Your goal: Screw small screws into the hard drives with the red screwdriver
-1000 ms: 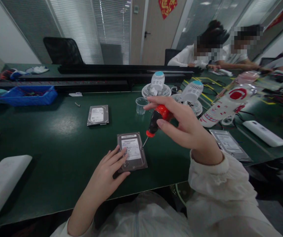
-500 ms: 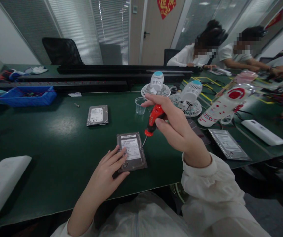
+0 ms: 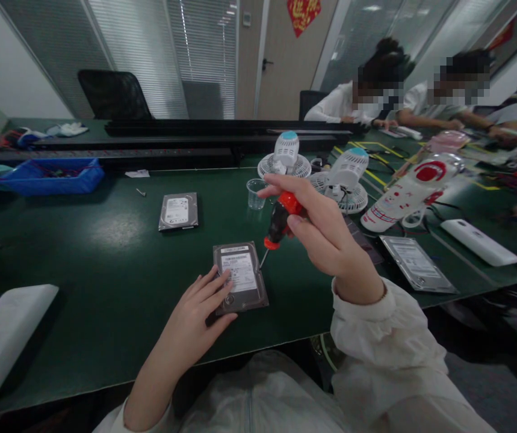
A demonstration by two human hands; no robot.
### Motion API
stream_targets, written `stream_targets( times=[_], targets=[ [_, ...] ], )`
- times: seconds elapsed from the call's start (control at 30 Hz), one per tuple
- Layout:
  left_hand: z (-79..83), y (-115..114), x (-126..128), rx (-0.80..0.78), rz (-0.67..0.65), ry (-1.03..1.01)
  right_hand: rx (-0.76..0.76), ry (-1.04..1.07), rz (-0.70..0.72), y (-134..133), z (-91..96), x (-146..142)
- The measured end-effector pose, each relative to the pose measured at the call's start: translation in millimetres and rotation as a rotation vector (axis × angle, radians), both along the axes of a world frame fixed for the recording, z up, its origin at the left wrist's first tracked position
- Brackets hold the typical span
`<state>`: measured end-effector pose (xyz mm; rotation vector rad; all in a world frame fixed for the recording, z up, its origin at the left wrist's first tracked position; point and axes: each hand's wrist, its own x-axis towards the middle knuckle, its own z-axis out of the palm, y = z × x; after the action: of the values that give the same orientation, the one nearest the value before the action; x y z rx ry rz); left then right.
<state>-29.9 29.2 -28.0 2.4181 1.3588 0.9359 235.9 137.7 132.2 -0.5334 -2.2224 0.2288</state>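
Note:
A hard drive (image 3: pixel 250 294) lies label up on the green table in front of me. My left hand (image 3: pixel 197 313) rests flat on its left side, fingers stretched over the label. In my right hand (image 3: pixel 324 231) is a red and black screwdriver (image 3: pixel 278 222), gripped by the handle between thumb and fingers. The shaft slants down to the left, and its tip meets the right edge of the drive, about midway along. Whether a screw sits under the tip is too small to tell. Just behind the screwdriver stands a clear plastic cup (image 3: pixel 256 195).
A second hard drive (image 3: pixel 178 211) lies further back, a third (image 3: pixel 417 264) at the right. White fans (image 3: pixel 346 174), a bottle (image 3: pixel 407 192) and a white power bank (image 3: pixel 481 242) stand right. At left are a blue bin (image 3: pixel 53 180) and a white case (image 3: pixel 8 343). Co-workers sit at far right.
The screwdriver handle has turned in my right hand, now showing more black toward me, and the thumb has shifted slightly. The tip, my left hand and the hard drive stay in place.

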Motion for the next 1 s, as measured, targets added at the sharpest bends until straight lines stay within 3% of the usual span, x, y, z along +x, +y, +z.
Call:
stream_targets(
  times=[0.27,0.4,0.6,0.87,1.0],
  targets=[
    [-2.5,-0.2,-0.1,0.01,0.0,-0.01,0.181,0.042,-0.136,3.4,-4.6,-7.9],
    [-2.6,-0.1,0.1,0.008,-0.004,-0.022,0.113,-0.016,-0.144,5.1,-6.8,-5.2],
    [-0.6,-0.1,-0.1,-0.002,-0.008,-0.017,-0.066,0.035,0.001,1.6,-5.0,-2.9],
    [0.1,-0.9,1.0,-0.029,0.009,-0.028,0.076,0.083,-0.086,6.1,-7.7,-10.0],
    [-0.6,-0.8,0.3,-0.042,0.011,-0.022,-0.005,0.078,-0.063,3.7,-9.2,-6.8]
  ],
)
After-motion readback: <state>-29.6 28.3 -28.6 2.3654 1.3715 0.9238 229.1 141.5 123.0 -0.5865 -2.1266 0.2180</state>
